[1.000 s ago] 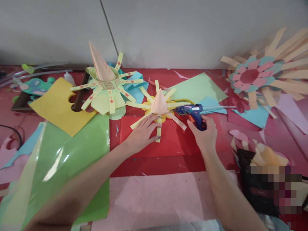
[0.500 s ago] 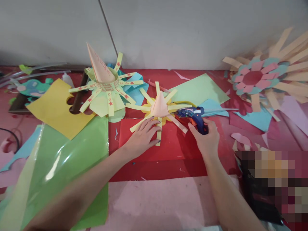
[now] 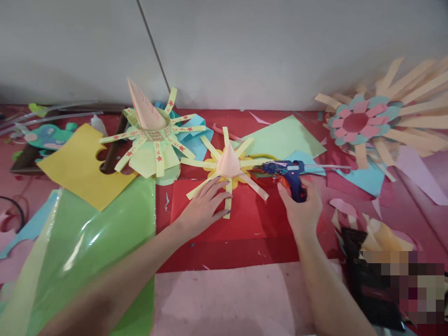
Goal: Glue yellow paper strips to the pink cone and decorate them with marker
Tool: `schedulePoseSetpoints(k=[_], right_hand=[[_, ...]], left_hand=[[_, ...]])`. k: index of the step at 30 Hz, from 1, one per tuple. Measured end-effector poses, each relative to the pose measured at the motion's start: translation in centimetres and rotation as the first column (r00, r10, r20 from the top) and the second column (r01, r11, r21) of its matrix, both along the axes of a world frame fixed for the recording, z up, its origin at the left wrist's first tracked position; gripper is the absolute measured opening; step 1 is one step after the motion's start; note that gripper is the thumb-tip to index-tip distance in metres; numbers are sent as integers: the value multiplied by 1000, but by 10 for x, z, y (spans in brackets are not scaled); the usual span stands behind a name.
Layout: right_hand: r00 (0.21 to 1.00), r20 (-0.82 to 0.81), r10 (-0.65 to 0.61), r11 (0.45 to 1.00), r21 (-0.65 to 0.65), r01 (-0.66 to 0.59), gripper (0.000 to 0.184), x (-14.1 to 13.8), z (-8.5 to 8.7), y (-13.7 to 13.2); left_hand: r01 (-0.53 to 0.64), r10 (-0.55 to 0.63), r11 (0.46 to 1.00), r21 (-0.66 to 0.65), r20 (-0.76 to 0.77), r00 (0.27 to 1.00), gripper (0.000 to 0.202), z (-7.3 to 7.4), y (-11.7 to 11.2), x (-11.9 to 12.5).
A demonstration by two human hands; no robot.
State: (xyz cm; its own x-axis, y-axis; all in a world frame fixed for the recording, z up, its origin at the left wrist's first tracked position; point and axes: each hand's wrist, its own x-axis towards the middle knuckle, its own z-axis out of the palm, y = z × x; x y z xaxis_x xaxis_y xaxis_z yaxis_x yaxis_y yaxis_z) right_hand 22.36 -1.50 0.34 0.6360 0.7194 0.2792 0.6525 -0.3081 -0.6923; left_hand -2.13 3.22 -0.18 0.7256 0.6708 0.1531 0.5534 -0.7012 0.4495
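A small pale pink paper cone [image 3: 228, 162] stands upright on a yellow scalloped paper base, with pale yellow strips [image 3: 258, 186] radiating around it. My left hand [image 3: 205, 205] lies over the front strips, fingers stretched and apart, fingertips close to the cone's foot. On the right, my right hand [image 3: 305, 205] is wrapped round the handle of a blue glue gun [image 3: 289, 171]. A red light shows on the gun, and a clear glue stick [image 3: 329, 166] pokes out of its back. Its nozzle points left, just right of the cone, over a strip.
A taller cone piece with star-printed strips [image 3: 156, 133] stands at back left. Nearby lie a yellow sheet [image 3: 77, 163] and green sheets in plastic [image 3: 105, 242]. A flower-like paper ring [image 3: 376, 105] is at back right. A grey wall [image 3: 245, 51] rises behind.
The glue gun in my right hand has shifted slightly right, away from the cone. My left hand stays over the strips. The whole view has tilted a little upward.
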Motion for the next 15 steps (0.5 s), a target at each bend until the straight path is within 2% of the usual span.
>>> schedulePoseSetpoints(k=[4,8,15], right_hand=[[988,114,-107,990,98,96,41,14,3,0],[967,146,-211,972,139,191,45,32,1,1],[899,-26,-436,897,61,437,44,57,-3,6]], left_hand=[[24,-25,998,55,22,999,24,-1,-1,-2],[22,-28,996,86,77,997,22,-2,-2,-4],[17,-27,996,91,110,994,22,-3,-1,-3]])
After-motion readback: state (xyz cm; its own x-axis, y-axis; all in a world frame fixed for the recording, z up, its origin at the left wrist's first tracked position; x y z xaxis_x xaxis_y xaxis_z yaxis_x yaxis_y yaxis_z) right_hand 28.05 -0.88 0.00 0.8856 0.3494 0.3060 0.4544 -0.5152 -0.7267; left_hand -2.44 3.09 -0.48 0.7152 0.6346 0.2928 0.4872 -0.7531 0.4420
